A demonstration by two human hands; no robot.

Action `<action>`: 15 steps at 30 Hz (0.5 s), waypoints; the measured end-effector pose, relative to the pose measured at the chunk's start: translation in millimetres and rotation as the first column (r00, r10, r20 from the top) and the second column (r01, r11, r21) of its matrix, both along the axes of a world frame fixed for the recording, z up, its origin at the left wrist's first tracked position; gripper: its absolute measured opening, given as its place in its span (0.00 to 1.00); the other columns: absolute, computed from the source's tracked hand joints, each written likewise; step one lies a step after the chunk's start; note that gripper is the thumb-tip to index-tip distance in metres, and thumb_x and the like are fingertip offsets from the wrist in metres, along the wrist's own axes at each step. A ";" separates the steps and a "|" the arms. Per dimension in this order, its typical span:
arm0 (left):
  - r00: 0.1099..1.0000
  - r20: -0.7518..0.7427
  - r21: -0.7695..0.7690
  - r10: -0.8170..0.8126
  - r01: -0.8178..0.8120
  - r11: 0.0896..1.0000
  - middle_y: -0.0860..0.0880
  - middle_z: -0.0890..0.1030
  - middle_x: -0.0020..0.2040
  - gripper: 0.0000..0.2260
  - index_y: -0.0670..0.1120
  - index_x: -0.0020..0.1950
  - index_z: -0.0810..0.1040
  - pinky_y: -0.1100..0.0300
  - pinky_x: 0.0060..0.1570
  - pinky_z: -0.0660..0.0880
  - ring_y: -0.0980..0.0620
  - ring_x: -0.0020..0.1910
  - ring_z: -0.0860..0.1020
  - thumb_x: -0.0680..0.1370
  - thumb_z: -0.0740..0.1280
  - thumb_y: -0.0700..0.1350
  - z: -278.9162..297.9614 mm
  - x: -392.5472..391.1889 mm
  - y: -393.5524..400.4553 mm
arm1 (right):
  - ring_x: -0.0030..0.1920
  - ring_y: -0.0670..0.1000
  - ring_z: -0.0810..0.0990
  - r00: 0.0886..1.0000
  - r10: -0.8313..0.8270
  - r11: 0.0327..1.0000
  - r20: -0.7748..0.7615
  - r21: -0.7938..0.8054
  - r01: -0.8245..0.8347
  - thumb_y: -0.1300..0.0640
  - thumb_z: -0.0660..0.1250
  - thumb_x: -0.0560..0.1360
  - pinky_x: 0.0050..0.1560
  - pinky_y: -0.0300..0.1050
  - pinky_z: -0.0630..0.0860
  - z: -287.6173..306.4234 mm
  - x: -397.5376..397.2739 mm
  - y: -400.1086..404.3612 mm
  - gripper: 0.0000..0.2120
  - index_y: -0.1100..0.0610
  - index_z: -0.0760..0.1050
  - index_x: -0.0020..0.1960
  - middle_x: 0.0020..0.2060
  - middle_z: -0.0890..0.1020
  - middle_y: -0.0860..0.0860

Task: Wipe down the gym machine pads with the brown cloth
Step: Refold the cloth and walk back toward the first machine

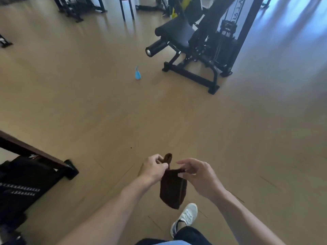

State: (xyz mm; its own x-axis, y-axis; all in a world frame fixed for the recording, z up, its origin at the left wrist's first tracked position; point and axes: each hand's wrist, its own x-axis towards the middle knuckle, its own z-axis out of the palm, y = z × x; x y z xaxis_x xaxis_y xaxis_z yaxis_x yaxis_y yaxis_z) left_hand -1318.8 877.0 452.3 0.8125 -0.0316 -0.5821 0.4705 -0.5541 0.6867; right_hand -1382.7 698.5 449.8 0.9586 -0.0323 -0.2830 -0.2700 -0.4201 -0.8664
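Two hands, left hand (153,169) and right hand (198,175), pinch one brown cloth (173,189)

Brown cloth (173,188), blk machine pads (177,34), blue bottle (137,74), white shoe (185,218).

You are standing in a gym. Ahead of you a black weight machine (200,50) with a padded seat (177,31), a roller pad (156,47) and a weight stack (228,38) sits on a pale wood floor (88,106). More black machine frames (79,7) stand at the far edge, and another machine (26,177) is at your left.
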 end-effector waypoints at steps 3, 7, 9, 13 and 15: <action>0.995 0.028 0.018 -0.092 0.091 0.996 0.51 0.83 0.35 0.07 0.50 0.38 0.82 0.47 0.47 0.83 0.46 0.41 0.84 0.66 0.65 0.46 1.2 39.6 -41.0 | 0.47 0.43 0.84 0.994 0.105 0.989 -0.019 -0.103 -0.107 0.64 0.74 0.74 0.50 0.30 0.75 0.1 51.0 -46.4 0.21 0.44 0.82 0.62 0.43 0.87 0.43; 0.994 0.076 -0.033 -0.083 0.086 0.996 0.50 0.85 0.36 0.06 0.49 0.38 0.83 0.53 0.44 0.83 0.48 0.41 0.84 0.69 0.66 0.44 0.3 98.1 -98.3 | 0.53 0.43 0.83 0.982 0.183 0.959 -0.043 -0.211 -0.188 0.66 0.70 0.76 0.56 0.31 0.74 0.1 123.4 -102.3 0.29 0.45 0.74 0.73 0.50 0.86 0.43; 0.987 0.125 -0.035 -0.101 0.106 0.994 0.51 0.83 0.34 0.05 0.47 0.38 0.82 0.60 0.36 0.77 0.50 0.36 0.80 0.70 0.66 0.42 0.6 126.3 -122.1 | 0.54 0.45 0.81 0.976 0.218 0.930 -0.029 -0.297 -0.216 0.65 0.68 0.77 0.59 0.38 0.75 1.0 155.6 -122.0 0.29 0.44 0.73 0.74 0.51 0.83 0.44; 0.980 0.196 -0.161 -0.035 0.067 0.985 0.52 0.80 0.32 0.05 0.44 0.38 0.80 0.64 0.34 0.71 0.53 0.34 0.75 0.70 0.65 0.40 3.9 194.2 -159.9 | 0.56 0.46 0.74 0.964 0.267 0.871 0.024 -0.434 -0.230 0.57 0.69 0.78 0.55 0.42 0.73 5.9 225.4 -159.9 0.14 0.42 0.79 0.60 0.51 0.74 0.44; 0.989 0.146 -0.333 0.004 0.045 0.942 0.48 0.79 0.35 0.07 0.40 0.41 0.79 0.62 0.42 0.72 0.51 0.39 0.76 0.70 0.62 0.40 3.6 232.3 -171.9 | 0.60 0.44 0.71 0.962 0.264 0.878 0.077 -0.431 -0.207 0.55 0.70 0.78 0.57 0.40 0.70 8.5 263.9 -178.8 0.09 0.45 0.77 0.57 0.56 0.74 0.42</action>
